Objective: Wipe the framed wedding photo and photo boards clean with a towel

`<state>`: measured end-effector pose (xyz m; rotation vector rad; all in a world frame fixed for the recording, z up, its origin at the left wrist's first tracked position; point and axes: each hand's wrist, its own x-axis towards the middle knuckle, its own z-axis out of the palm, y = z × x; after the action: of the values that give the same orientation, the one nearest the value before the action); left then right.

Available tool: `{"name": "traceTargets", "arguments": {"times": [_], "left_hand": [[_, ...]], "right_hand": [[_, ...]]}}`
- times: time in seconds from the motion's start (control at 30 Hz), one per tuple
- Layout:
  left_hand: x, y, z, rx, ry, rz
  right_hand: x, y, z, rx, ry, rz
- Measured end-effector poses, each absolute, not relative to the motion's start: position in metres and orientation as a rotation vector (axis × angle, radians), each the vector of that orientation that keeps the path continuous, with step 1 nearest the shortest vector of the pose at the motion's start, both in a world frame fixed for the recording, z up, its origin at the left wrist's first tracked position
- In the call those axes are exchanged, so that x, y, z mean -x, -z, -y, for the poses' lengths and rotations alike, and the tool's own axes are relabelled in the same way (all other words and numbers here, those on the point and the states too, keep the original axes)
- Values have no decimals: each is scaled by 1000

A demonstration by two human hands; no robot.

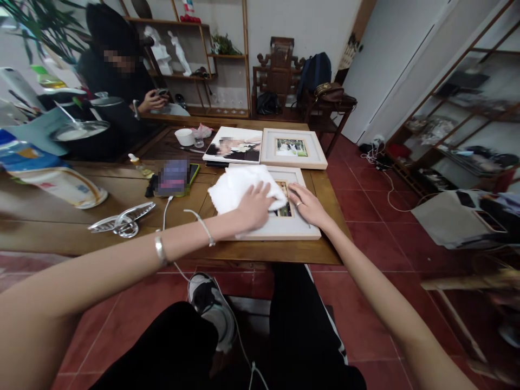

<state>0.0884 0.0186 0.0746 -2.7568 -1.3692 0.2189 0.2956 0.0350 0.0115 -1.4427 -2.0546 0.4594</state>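
Observation:
My left hand (255,208) lies with spread fingers on top of a folded white cloth (235,187), pressing it against a picture frame (311,230). The frame is pale wood with a wide light mat, and it lies flat near the table's front edge. The cloth covers its upper left part and some of its small inner photo (286,210). Resting on the right side of the same frame is my right hand (305,205), its fingers stretched out near the photo and nothing in its grip.
Behind lie a second framed photo (290,154) and a stacked portrait print (235,146). To the left on the wooden table (57,227) are a phone (173,179), a clear hair claw (124,219), a dropper bottle (140,165) and a wipes pack (49,173). A person (117,65) sits opposite.

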Motion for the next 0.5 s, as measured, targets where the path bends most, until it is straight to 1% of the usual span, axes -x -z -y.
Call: {"name": "traceTargets", "arguments": {"times": [0.1, 0.2, 0.33, 0.5], "left_hand": [[-81, -66, -67, 2622, -102, 1470], [-86, -66, -86, 2628, -70, 1485], [-107, -77, -48, 2759, -220, 1361], [-115, -117, 29, 3016, -562, 1146]], "right_hand": [[-295, -12, -35, 1431, -446, 2052], [-295, -12, -35, 1424, -451, 2043], [-294, -10, -36, 1424, -463, 2022], [-293, -9, -36, 1455, -498, 1977]]}}
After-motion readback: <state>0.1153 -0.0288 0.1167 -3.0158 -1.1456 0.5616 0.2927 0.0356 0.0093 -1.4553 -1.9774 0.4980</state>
